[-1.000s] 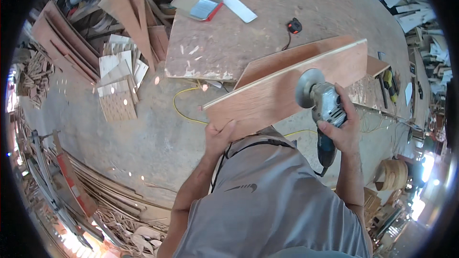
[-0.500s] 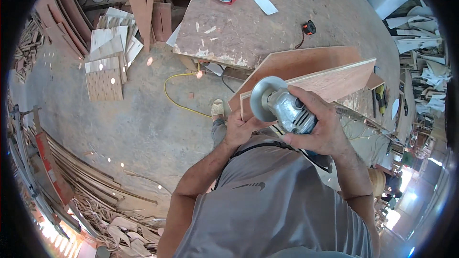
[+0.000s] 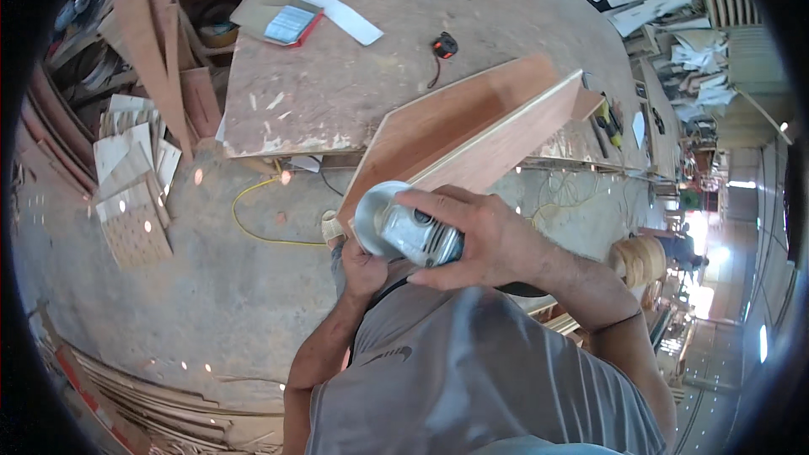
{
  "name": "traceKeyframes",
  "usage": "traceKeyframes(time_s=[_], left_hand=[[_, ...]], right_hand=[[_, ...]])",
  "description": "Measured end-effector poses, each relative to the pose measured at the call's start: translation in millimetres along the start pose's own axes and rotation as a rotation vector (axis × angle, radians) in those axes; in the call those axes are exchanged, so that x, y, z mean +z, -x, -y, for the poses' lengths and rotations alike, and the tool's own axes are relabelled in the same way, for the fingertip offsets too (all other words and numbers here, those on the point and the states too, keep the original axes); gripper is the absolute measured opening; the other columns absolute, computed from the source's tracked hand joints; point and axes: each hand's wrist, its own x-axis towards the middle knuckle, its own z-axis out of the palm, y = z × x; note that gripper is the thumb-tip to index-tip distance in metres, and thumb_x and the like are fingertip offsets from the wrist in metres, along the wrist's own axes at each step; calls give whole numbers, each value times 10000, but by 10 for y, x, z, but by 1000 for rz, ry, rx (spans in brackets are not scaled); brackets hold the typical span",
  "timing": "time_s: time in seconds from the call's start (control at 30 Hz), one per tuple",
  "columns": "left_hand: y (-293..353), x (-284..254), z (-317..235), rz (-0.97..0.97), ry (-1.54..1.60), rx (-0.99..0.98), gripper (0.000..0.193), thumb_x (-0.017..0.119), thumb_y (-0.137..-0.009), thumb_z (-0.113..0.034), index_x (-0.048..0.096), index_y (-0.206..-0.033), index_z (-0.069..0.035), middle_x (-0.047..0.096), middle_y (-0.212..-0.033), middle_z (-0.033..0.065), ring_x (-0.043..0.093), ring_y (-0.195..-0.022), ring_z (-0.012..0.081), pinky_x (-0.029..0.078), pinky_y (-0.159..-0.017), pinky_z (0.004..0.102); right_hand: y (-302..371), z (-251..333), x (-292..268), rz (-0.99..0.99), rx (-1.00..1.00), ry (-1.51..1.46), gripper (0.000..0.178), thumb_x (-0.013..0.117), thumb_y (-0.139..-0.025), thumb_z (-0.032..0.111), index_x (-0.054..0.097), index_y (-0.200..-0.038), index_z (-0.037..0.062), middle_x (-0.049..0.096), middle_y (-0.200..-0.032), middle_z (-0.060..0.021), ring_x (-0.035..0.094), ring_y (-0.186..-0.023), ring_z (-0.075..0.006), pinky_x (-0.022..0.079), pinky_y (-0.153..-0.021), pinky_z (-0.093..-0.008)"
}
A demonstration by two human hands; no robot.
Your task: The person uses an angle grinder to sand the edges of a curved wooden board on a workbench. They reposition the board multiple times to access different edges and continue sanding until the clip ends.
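Observation:
In my right hand [image 3: 497,236] is a silver angle grinder [image 3: 434,240], fingers wrapped round its body. Its pale round disc [image 3: 368,223] faces the near end of a plywood piece [image 3: 497,139] made of two long panels joined at an angle. Whether the disc touches the wood I cannot tell. My left hand [image 3: 364,276] is closed at that near end, just below the disc; the grinder partly hides its fingers. Most of the piece rests on the worktable [image 3: 337,101], and its near end juts past the table edge toward me.
On the table lie a tape measure [image 3: 444,45], a red box with a blue-white packet [image 3: 291,25] and a white strip [image 3: 329,0]. Yellow-handled tools [image 3: 613,131] sit at the right. A yellow cable [image 3: 244,215] loops across the floor. Wood offcuts [image 3: 135,185] lie at left.
The view has turned, so the table and plywood sit further left. The grinder has come closer to my left hand and the near end of the plywood, covering more of both.

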Motion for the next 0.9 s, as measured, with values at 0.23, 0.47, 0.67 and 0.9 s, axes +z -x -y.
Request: traceKeyframes(time_s=[0.23, 0.47, 0.67, 0.9], left_hand=[[92, -67, 132, -132, -213, -38, 249, 704, -869, -43, 694, -1108, 27, 726, -1056, 79, 667, -993, 160, 513, -893, 308], [180, -65, 91, -116, -277, -92, 243, 718, -863, -50, 693, -1090, 33, 729, -1041, 99, 667, -979, 163, 513, -885, 318], [55, -21, 64, -3, -426, -38, 256, 702, -875, -60, 684, -1108, 44, 724, -1033, 95, 665, -966, 165, 521, -866, 315], [-816, 267, 260, 138, -488, -69, 264, 738, -867, -99, 700, -1106, 8, 726, -957, 75, 670, -897, 138, 530, -811, 293]], right_hand=[[346, -730, -462, -312, 201, -151, 806, 853, -709, 269, 515, -1405, 44, 612, -1296, -146, 589, -1181, -236, 442, -1029, -342], [725, -1556, -1154, -703, 511, -161, 701, 818, -768, 335, 580, -1335, -2, 637, -1163, -119, 613, -1016, -181, 489, -890, -295], [1236, -1993, -973, -1066, 460, -295, 686, 748, -832, 312, 516, -1405, 14, 605, -1229, -131, 598, -1038, -187, 486, -896, -301], [1402, -1872, -379, -1165, 338, -366, 829, 776, -770, 311, 435, -1465, 14, 571, -1291, -149, 547, -1162, -213, 428, -1007, -336]])
